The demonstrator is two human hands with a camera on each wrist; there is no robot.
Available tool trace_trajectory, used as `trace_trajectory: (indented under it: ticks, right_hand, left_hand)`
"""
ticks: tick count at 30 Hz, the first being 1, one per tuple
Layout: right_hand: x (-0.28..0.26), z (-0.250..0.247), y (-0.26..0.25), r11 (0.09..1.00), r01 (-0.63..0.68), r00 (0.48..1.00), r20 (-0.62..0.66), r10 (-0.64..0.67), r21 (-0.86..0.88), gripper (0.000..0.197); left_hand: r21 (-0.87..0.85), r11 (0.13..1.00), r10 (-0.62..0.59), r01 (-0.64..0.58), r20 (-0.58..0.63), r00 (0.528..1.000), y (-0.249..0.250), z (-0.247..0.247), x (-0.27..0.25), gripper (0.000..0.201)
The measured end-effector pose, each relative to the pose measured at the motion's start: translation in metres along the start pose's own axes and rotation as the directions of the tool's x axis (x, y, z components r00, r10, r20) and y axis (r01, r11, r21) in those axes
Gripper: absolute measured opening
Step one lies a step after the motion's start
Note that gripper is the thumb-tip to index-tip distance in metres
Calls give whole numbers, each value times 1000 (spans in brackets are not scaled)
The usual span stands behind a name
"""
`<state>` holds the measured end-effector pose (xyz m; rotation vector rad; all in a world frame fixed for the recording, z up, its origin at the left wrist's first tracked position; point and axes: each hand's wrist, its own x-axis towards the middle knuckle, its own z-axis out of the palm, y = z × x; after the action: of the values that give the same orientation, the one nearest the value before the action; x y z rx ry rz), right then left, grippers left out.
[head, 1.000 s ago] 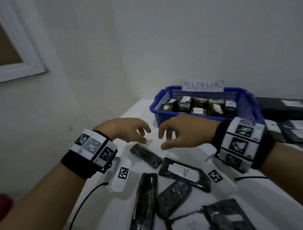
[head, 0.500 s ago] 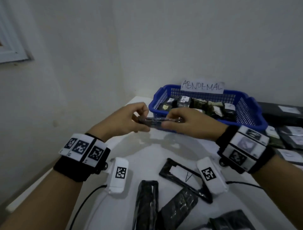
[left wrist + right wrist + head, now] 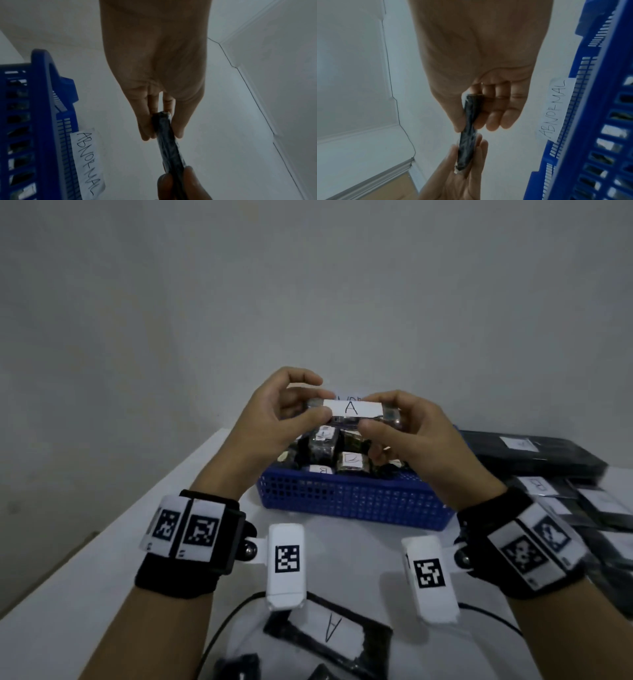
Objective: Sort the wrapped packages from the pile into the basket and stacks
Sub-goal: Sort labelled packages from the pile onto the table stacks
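Observation:
Both hands hold one slim black wrapped package (image 3: 352,409) up in the air above the blue basket (image 3: 346,501). Its white label reads "A" and faces me. My left hand (image 3: 294,412) pinches its left end (image 3: 164,128) between thumb and fingers. My right hand (image 3: 383,422) pinches the right end (image 3: 471,115) the same way. The basket holds several dark wrapped packages with small labels. Its paper tag reads "ABNORMAL" (image 3: 87,161).
More black packages lie on the white table near me, one labelled "A" (image 3: 329,631). Stacks of flat black packages (image 3: 534,453) sit right of the basket. A wall stands close behind the basket and on the left. A cable (image 3: 219,631) trails across the table.
The hands picked a black package off the table, raised it over the basket and turned it so the "A" label faces me. My view has tilted up.

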<state>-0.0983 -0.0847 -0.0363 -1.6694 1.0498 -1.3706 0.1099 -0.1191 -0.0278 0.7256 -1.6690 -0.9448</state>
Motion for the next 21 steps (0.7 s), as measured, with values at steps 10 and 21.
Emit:
trace_trajectory:
  ticks: [10, 21]
  right_hand:
    - [-5, -10, -3, 990, 106, 992, -51, -111, -93, 29]
    - [-4, -6, -8, 995, 61, 992, -108, -69, -74, 21]
  left_hand:
    - [53, 998, 44, -46, 35, 998, 4, 14, 2, 25]
    - [48, 986, 158, -160, 50, 986, 5, 18, 4, 18]
